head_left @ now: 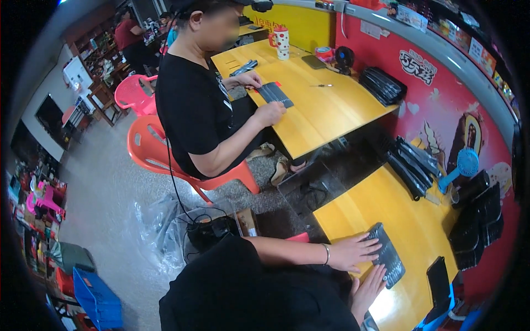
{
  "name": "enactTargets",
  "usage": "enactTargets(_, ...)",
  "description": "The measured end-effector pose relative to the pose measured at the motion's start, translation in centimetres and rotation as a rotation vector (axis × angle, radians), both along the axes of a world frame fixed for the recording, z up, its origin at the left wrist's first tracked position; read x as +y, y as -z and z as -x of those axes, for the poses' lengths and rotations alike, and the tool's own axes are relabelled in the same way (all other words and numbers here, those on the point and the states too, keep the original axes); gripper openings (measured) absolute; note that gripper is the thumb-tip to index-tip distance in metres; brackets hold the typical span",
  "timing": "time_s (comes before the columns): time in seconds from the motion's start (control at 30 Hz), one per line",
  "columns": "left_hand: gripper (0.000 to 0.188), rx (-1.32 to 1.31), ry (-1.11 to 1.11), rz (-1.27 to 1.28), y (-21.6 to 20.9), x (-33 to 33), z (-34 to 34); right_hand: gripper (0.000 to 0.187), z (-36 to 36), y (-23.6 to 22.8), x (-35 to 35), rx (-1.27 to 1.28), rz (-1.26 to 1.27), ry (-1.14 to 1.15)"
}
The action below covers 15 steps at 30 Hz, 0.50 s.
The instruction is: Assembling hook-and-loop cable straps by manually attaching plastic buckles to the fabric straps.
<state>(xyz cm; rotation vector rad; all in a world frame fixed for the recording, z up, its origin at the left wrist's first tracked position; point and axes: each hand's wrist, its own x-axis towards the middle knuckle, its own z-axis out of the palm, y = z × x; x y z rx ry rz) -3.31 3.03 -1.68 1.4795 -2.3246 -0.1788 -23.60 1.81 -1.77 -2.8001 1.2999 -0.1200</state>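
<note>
A flat, dark grey packet (389, 258) with pale markings, perhaps plastic, lies on the yellow table (353, 207) in front of me. My left hand (354, 254), with a bracelet at the wrist, rests on its left side with fingers stretched out. Lower down, my right hand (369, 289) lies with extended fingers touching the packet's near left edge. Neither hand grasps it. Across the gap, a person in black (193, 105) sits at another yellow table (326, 118) and holds a similar dark packet (276, 95) with red bits at its corners.
Bundles of black packets (411, 165) and a blue handheld fan (461, 168) stand along the wall side of my table. More black packets (476, 226) are stacked at right, above a dark phone (438, 281). A clear plastic bin (207, 215) with cables sits on the floor.
</note>
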Motion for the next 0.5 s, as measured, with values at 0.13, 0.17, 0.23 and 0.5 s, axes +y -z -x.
enactTargets(0.13,0.07,0.013,0.027,0.034,0.4,-0.5,0.1,0.073,1.5,-2.7,0.5,-0.004,-0.115,0.135)
enactTargets(0.17,0.071,0.005,0.028,0.024,0.2,-0.4,0.0,0.073,1.9,-3.0,0.6,-0.058,-0.091,0.109)
enactTargets(0.23,0.069,-0.041,0.032,-0.033,-0.3,-0.5,-0.1,0.073,2.8,-3.1,0.6,-0.135,-0.064,0.085)
enactTargets(0.5,0.074,0.023,0.045,-0.049,-1.2,-0.9,-0.1,0.056,5.3,-3.1,0.6,-0.126,0.094,0.027)
